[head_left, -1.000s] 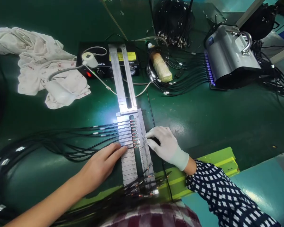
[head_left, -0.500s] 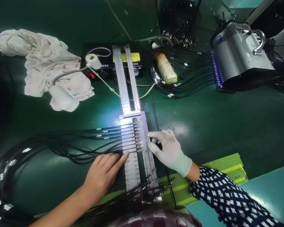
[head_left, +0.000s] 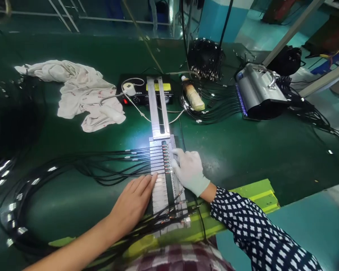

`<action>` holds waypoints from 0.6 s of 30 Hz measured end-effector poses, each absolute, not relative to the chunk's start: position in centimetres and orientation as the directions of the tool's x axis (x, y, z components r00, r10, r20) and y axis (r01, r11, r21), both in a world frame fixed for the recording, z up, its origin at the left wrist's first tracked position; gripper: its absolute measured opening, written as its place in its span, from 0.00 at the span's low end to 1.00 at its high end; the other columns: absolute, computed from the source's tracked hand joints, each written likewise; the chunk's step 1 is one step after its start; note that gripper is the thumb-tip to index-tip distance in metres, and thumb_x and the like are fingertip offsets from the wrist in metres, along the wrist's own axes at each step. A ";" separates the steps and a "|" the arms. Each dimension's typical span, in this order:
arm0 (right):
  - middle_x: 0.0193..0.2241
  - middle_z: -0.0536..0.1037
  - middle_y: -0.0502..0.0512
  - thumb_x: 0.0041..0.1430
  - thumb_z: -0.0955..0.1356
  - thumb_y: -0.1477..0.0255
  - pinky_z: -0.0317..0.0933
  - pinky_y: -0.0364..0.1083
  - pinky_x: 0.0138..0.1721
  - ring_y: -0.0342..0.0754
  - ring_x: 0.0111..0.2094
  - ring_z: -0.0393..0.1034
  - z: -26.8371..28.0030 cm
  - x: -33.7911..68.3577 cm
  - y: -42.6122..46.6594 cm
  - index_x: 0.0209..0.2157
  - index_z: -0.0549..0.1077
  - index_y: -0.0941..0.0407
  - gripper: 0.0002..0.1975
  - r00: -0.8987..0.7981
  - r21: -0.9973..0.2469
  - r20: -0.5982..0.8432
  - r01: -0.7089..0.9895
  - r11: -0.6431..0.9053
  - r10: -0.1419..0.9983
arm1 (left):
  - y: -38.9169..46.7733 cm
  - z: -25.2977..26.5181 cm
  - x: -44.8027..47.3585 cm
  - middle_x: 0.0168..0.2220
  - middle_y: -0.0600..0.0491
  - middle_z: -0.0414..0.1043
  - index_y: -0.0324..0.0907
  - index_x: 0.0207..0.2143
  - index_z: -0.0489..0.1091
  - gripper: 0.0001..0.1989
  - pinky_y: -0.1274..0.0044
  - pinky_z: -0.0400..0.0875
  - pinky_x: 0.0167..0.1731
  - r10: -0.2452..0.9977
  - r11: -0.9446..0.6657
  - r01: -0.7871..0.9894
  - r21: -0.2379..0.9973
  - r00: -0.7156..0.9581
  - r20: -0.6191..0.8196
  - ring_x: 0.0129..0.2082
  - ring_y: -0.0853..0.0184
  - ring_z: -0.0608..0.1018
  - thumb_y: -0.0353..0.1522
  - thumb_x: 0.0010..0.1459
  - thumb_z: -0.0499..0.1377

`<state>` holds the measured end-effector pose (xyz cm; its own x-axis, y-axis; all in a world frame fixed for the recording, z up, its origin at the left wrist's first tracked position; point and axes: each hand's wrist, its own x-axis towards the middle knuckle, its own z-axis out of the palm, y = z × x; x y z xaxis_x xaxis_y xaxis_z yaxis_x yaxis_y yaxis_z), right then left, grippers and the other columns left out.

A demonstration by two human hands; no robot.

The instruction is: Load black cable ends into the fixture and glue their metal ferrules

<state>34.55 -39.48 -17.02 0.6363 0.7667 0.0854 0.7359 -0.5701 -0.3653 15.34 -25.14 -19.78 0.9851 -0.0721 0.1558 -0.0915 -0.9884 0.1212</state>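
Observation:
A metal slotted fixture (head_left: 159, 195) lies lengthwise before me, brightly lit at its upper part. Several black cables (head_left: 141, 153) come from the left and lie side by side in its grooves, their stripped wire ends (head_left: 166, 160) in a row near the right rail. My bare left hand (head_left: 137, 194) lies flat, fingers stretched, its index fingertip on the fixture just below the lowest cable. At the right rail is my right hand (head_left: 190, 169) in a white glove, thumb and index finger apart beside the wire ends, the other fingers curled. I see nothing held in it.
Behind the fixture stands a black control box (head_left: 135, 98), with a crumpled white cloth (head_left: 76, 88) to its left and a wrapped bottle (head_left: 193, 96) to its right. A silver machine (head_left: 260, 90) holds more cables. Loose cables (head_left: 172, 216) cross the fixture's near end, by a yellow-green strip (head_left: 254, 194).
My view has tilted up, showing more of the background. My right hand has come closer over the right rail, beside the wire ends. My left hand keeps its place on the fixture.

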 end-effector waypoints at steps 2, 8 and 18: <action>0.30 0.77 0.53 0.65 0.63 0.69 0.50 0.51 0.43 0.52 0.33 0.69 -17.1 34.9 -39.1 0.49 0.69 0.53 0.12 0.655 -0.378 0.074 0.716 -0.587 0.752 | -24.8 -20.1 16.0 0.54 0.43 0.68 0.38 0.68 0.44 0.29 0.67 0.67 0.52 -0.058 -0.984 -0.084 0.155 0.985 0.163 0.53 0.58 0.70 0.27 0.66 0.47; 0.29 0.76 0.50 0.65 0.64 0.69 0.53 0.49 0.44 0.51 0.34 0.70 -17.0 36.7 -38.9 0.49 0.69 0.53 0.12 0.653 -0.460 0.066 0.691 -0.557 0.755 | -24.4 -17.8 16.9 0.54 0.44 0.69 0.40 0.63 0.57 0.22 0.68 0.69 0.53 -0.011 -0.967 -0.058 0.248 0.982 0.187 0.53 0.60 0.71 0.29 0.66 0.46; 0.30 0.76 0.46 0.63 0.65 0.71 0.57 0.50 0.47 0.48 0.36 0.69 -17.5 37.3 -43.2 0.50 0.69 0.51 0.13 0.695 -0.720 0.006 0.502 -0.480 0.719 | -26.8 -18.2 7.9 0.37 0.48 0.74 0.43 0.39 0.66 0.07 0.72 0.75 0.33 0.062 -0.968 0.013 0.251 0.980 0.191 0.34 0.61 0.77 0.36 0.65 0.51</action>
<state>37.35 -43.21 -17.47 0.6955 0.7185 0.0057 0.5016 -0.4798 -0.7198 7.91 -26.76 -18.18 0.9796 0.0624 0.1908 0.0128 -0.9679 0.2510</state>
